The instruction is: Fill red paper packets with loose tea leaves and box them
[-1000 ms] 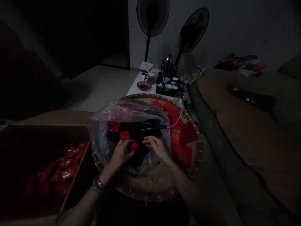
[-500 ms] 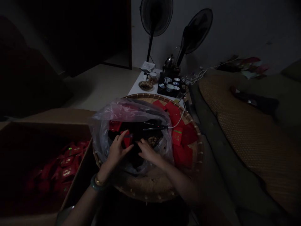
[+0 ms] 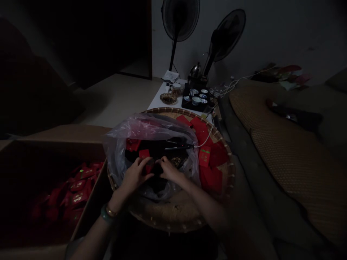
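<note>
My left hand (image 3: pixel 137 173) is closed around a small red packet (image 3: pixel 144 154) above an open clear plastic bag (image 3: pixel 121 130). Just to its right, my right hand (image 3: pixel 169 169) has its fingers bent together by the packet's side. What lies between its fingertips is too dark to make out. Dark loose contents (image 3: pixel 158 180) fill the bag, with a small brown heap (image 3: pixel 177 161) beside my right hand. A black tong-like device (image 3: pixel 179 146) with a white cord and a small red light rests across the bag. The bag sits in a round woven bamboo tray (image 3: pixel 168 225).
Flat red packets (image 3: pixel 211 178) line the tray's right side. At left stands a cardboard box (image 3: pixel 62 133) holding several filled red packets (image 3: pixel 78 196). Behind are a white table (image 3: pixel 157 101) with a black tea tray (image 3: pixel 187 104) and cups, two fans (image 3: pixel 180 18), and a sofa (image 3: pixel 284 151) at right.
The red packet has turned more upright in my left hand, its upper part now showing above the fingers. My right hand has moved slightly up, with its fingers still bent near the packet.
</note>
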Tool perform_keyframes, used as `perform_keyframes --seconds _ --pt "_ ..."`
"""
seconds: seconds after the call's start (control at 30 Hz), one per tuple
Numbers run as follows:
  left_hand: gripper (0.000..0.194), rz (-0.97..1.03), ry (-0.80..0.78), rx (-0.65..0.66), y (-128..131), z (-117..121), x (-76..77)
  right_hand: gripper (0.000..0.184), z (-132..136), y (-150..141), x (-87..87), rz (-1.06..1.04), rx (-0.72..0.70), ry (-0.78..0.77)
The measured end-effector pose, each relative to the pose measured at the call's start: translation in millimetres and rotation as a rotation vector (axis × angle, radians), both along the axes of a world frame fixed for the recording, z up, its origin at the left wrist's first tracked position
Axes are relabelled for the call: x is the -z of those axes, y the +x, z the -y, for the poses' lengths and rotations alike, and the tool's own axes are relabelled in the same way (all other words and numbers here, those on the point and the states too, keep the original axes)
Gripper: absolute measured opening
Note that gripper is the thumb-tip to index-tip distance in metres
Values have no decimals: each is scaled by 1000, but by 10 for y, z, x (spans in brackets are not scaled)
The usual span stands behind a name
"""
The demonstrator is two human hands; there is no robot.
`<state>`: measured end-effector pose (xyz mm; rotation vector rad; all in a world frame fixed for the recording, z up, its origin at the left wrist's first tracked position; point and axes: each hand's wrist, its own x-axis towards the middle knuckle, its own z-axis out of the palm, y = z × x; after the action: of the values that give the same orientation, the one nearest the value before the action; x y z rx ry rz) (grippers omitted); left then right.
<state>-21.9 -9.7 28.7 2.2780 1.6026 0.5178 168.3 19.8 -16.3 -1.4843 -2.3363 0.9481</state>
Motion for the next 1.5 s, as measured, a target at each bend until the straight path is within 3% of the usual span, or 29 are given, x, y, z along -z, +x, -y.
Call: perform_keyframes --seconds 0.17,0.27,0.43,0.57,0.67,0.73,0.83,1.03,1.2,1.3,1.5 --pt "57 77 19 57 -35 25 -82 48 17 78 45 2 5 32" --pt "43 142 4 53 -43 35 -143 41 8 132 28 7 36 61" --pt "37 280 -2 -13 -19 27 -201 50 38 155 47 22 37 62" --pt "33 322 4 -73 -30 -2 -188 34 23 130 84 -91 68 75" --pt "33 328 -24 -110 -80 -29 -167 25 -14 137 91 -261 168 56" --pt "34 335 -50 -139 -114 -44 -162 24 -16 157 86 -415 283 -87" --pt "32 329 -75 -160 -141 -54 -175 25 39 206 37 -681 433 -445" --pt "25 284 -186 -118 -165 -59 -204 36 200 328 -213 -1095 476 -883" --pt "24 229 -206 -75 -221 -75 -231 23 230 360 -357 -1302 526 -1059" --pt "25 174 -203 -95 -237 -69 -260 30 230 361 -414 -1387 539 -1144" --pt "19 186 -164 -184 -204 -15 -267 28 233 377 -422 -1428 634 -1148"
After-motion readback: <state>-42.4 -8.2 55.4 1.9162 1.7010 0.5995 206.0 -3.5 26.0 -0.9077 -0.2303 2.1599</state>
